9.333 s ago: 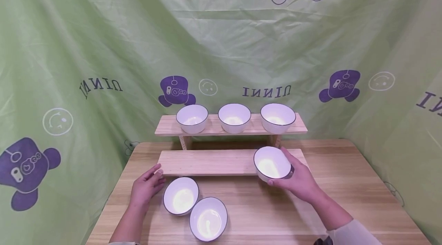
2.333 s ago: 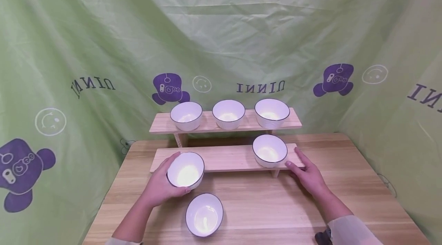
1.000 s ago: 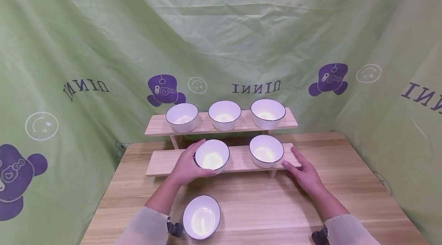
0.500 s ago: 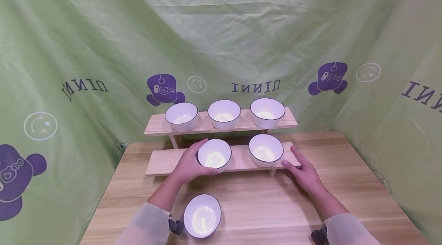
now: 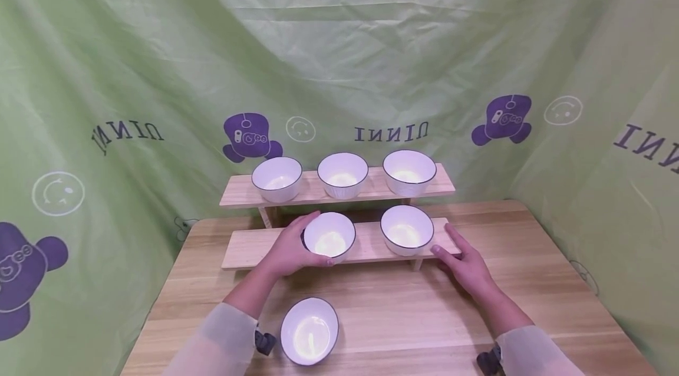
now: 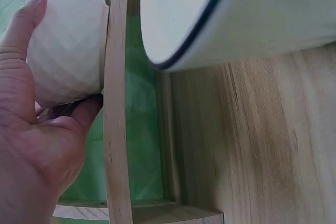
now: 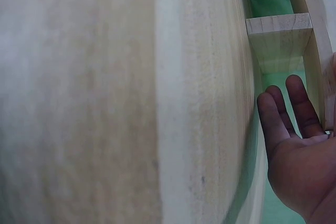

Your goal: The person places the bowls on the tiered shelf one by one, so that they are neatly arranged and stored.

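My left hand point(image 5: 290, 251) grips a white, dark-rimmed bowl point(image 5: 330, 237) over the middle of the lower wooden shelf point(image 5: 366, 241). In the left wrist view, the thumb lies along this bowl's faceted side point(image 6: 71, 51) and the other fingers are partly hidden below it. My right hand point(image 5: 469, 267) touches the shelf's right end, thumb at the front edge and index finger along the end. Its other fingers point(image 7: 270, 119) reach out loosely beneath the board in the right wrist view. Just left of that hand, a second bowl point(image 5: 407, 231) stands on the lower shelf.
Three matching bowls, left point(image 5: 277, 180), middle point(image 5: 342, 175) and right point(image 5: 409, 173), line the upper shelf point(image 5: 444, 182). Another bowl point(image 5: 310, 332) sits on the wooden table point(image 5: 403, 329) near my left forearm. A green printed cloth point(image 5: 339, 69) hangs behind and at both sides.
My right hand has set a bowl on the lower shelf's right part and moved to its end. My left hand has brought a bowl from the table to the shelf's middle. Little moved lately.
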Demonstrator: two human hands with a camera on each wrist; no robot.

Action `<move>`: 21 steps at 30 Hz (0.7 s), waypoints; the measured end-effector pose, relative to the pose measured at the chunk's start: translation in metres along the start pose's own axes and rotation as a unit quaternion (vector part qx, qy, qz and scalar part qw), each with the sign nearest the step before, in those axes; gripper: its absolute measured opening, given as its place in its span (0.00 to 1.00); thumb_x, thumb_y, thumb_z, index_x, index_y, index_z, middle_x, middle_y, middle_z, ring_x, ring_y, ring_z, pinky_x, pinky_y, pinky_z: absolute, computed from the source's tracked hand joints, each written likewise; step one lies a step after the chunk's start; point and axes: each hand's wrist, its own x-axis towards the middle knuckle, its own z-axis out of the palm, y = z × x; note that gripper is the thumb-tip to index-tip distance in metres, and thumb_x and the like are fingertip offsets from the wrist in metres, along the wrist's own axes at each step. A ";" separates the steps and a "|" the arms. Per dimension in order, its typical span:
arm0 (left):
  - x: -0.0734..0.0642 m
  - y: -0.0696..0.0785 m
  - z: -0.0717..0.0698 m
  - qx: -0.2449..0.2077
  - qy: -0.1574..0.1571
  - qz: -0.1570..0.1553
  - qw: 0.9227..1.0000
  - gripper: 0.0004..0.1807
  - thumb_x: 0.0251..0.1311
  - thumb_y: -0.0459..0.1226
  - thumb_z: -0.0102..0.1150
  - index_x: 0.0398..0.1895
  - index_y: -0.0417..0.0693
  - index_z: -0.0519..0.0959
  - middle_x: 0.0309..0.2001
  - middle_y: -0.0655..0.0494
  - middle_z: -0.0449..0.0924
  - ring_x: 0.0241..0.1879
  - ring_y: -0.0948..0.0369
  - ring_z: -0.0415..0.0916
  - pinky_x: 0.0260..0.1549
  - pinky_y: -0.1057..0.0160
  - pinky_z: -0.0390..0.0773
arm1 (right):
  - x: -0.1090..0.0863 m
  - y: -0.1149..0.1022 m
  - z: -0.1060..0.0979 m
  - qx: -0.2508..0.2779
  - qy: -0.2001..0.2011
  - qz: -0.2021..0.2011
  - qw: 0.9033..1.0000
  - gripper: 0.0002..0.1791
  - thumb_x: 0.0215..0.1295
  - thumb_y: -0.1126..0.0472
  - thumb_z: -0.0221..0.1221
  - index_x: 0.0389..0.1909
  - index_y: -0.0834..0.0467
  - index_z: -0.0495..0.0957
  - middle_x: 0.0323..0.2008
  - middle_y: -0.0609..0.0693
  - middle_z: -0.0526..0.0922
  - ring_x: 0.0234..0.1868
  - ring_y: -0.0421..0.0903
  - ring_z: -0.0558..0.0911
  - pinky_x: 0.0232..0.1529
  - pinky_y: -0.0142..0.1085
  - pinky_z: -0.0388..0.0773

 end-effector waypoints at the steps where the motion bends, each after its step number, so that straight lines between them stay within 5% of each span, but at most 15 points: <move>1: 0.000 0.000 0.000 0.001 0.001 0.001 1.000 0.68 0.24 0.59 0.89 0.78 0.58 0.67 0.74 0.51 0.67 0.68 0.48 0.70 0.67 0.40 0.71 | 0.000 0.000 0.000 0.000 -0.001 0.002 1.000 0.51 0.68 0.35 0.64 0.84 0.40 0.47 0.81 0.65 0.49 0.76 0.64 0.62 0.78 0.58 0.54; 7: 0.003 -0.001 0.000 0.008 -0.003 0.008 1.000 0.69 0.24 0.63 0.88 0.78 0.57 0.67 0.74 0.53 0.66 0.68 0.49 0.69 0.67 0.40 0.71 | -0.001 -0.001 0.000 -0.013 0.000 0.007 1.000 0.51 0.68 0.33 0.63 0.84 0.39 0.47 0.81 0.64 0.49 0.80 0.66 0.52 0.78 0.61 0.49; 21: 0.001 -0.006 -0.005 -0.032 -0.040 -0.007 0.999 0.73 0.33 0.56 0.89 0.84 0.61 0.53 0.79 0.49 0.56 0.76 0.47 0.58 0.75 0.40 0.59 | 0.000 -0.001 0.000 -0.014 0.001 0.005 1.000 0.51 0.68 0.34 0.63 0.84 0.40 0.48 0.81 0.64 0.50 0.79 0.65 0.53 0.78 0.61 0.49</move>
